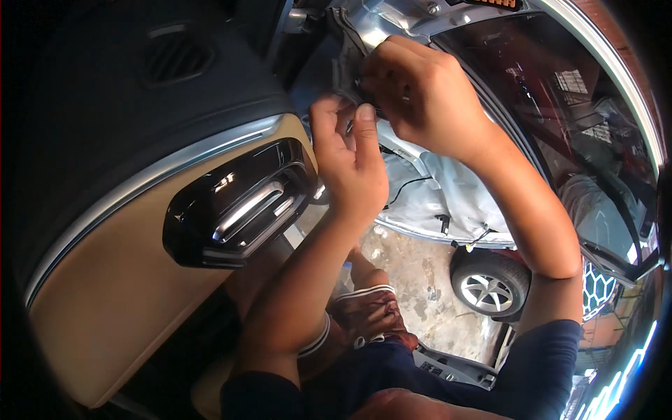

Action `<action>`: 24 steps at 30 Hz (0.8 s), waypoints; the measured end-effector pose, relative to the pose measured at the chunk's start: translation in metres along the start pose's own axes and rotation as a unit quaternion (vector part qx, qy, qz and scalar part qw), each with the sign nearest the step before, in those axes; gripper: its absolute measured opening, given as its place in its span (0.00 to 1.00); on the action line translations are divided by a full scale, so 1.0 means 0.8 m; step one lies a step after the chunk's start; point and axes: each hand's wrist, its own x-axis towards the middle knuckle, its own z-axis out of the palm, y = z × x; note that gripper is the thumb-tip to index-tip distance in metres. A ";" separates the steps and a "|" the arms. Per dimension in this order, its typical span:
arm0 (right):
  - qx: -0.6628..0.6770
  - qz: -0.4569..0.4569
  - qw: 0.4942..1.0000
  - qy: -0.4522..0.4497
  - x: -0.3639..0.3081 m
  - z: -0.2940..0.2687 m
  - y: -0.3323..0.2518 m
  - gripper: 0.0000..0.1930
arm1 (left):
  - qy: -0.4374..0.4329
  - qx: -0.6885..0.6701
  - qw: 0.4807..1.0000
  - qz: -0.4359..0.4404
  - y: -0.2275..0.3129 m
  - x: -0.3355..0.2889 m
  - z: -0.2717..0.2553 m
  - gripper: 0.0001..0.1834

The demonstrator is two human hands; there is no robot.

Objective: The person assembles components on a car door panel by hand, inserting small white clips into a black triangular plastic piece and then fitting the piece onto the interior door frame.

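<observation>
Both of my hands are raised at a dark flexible trim strip [344, 59] by the car's door opening. My left hand [350, 157] is cupped under its lower end, palm showing, thumb upright and apart from the half-bent fingers. Just above and to the right, my right hand [434, 94] is closed, its bent fingers against the strip's edge. Its fingertips are partly hidden, so exactly what they grip cannot be made out. Left of my hands is a tan interior panel [105, 266] with a glossy black bezel [192, 227] and a chrome handle [248, 210].
A dark panel top with an air vent [178, 54] fills the upper left. To the right, an open door shows a pale liner [448, 185], loose wiring and a dark window [539, 91]. Below it a wheel [490, 287] rests on the stained concrete floor [427, 301].
</observation>
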 end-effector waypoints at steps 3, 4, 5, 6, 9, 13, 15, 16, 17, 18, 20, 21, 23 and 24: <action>0.043 -0.010 0.998 0.034 -0.008 0.009 0.005 0.08 | -0.001 -0.043 0.999 -0.022 0.000 -0.001 -0.001 0.12; 0.058 -0.008 0.997 0.050 -0.010 0.010 0.007 0.08 | -0.013 -0.080 0.996 -0.041 0.000 -0.001 -0.001 0.15; 0.056 -0.010 0.997 0.048 -0.009 0.011 0.010 0.08 | -0.010 -0.083 0.996 -0.039 0.000 -0.001 0.000 0.15; 0.037 -0.039 0.996 0.066 -0.011 0.013 0.012 0.09 | -0.019 -0.072 0.996 -0.040 0.002 -0.001 -0.002 0.16; -0.012 -0.078 0.994 0.078 -0.011 0.016 0.012 0.09 | -0.035 -0.062 0.997 -0.039 0.002 0.000 -0.006 0.17; -0.109 -0.086 0.988 0.070 -0.012 0.017 0.001 0.09 | -0.040 -0.043 0.997 -0.041 0.010 0.001 -0.006 0.16; -0.124 -0.085 0.986 0.067 -0.011 0.017 -0.004 0.09 | -0.031 -0.028 0.999 -0.029 0.005 -0.001 -0.008 0.15; -0.141 -0.085 0.984 0.064 -0.010 0.016 -0.006 0.10 | -0.022 -0.014 0.999 -0.017 0.002 -0.002 -0.009 0.14; -0.140 -0.082 0.985 0.065 -0.009 0.016 -0.007 0.10 | -0.024 -0.013 0.999 -0.019 0.001 -0.003 -0.010 0.14; -0.164 -0.102 0.980 0.052 -0.006 0.014 -0.009 0.10 | -0.021 0.037 0.999 -0.009 0.002 -0.004 -0.013 0.11; -0.187 -0.119 0.974 0.039 -0.003 0.012 -0.011 0.10 | -0.022 0.072 0.997 0.018 -0.002 -0.003 -0.014 0.07; -0.196 -0.130 0.972 0.030 -0.002 0.012 -0.012 0.09 | -0.023 0.074 0.997 0.018 -0.002 -0.004 -0.014 0.07; -0.203 -0.140 0.969 0.023 0.002 0.011 -0.013 0.09 | -0.021 0.084 0.996 0.021 0.001 -0.006 -0.013 0.09; -0.208 -0.163 0.964 0.011 0.006 0.012 -0.012 0.08 | -0.022 0.086 0.996 0.020 0.002 -0.004 -0.012 0.09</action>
